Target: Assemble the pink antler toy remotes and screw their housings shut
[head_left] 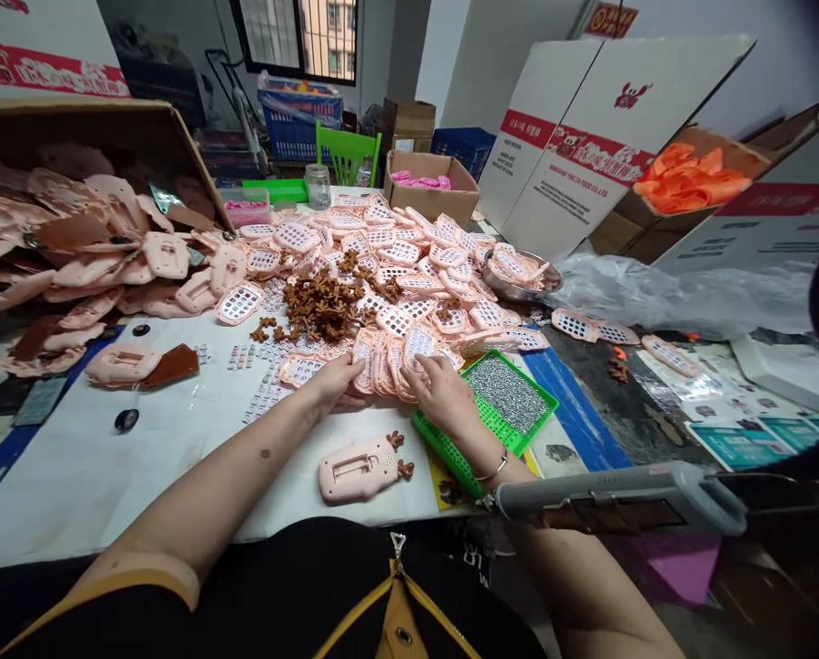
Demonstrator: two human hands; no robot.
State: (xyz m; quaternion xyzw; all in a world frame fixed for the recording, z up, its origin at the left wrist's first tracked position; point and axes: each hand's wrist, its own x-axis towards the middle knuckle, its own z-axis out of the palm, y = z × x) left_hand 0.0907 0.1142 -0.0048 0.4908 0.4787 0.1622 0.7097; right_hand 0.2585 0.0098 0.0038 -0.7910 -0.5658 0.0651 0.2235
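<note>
Between my two hands stands a row of pink plastic phone-shaped shells (383, 361), pressed side by side. My left hand (335, 380) closes on the row's left end, its thumb on the nearest shell and its other fingers partly hidden. My right hand (442, 392) grips the right end with bent fingers. Closer to me lies an assembled pink toy phone (358, 469), back up, with an open battery bay and brown antlers. Brown antler pieces (323, 307) are heaped behind the row. By my right wrist, a green basket (553, 403) holds small silvery screws.
Pink shells with button holes (399, 252) cover the back of the table. More shells (113, 201) spill from a tipped carton at left. An electric screwdriver (587, 499) hangs across my right forearm. A metal bowl (550, 279) and plastic sheeting (629, 288) lie at right.
</note>
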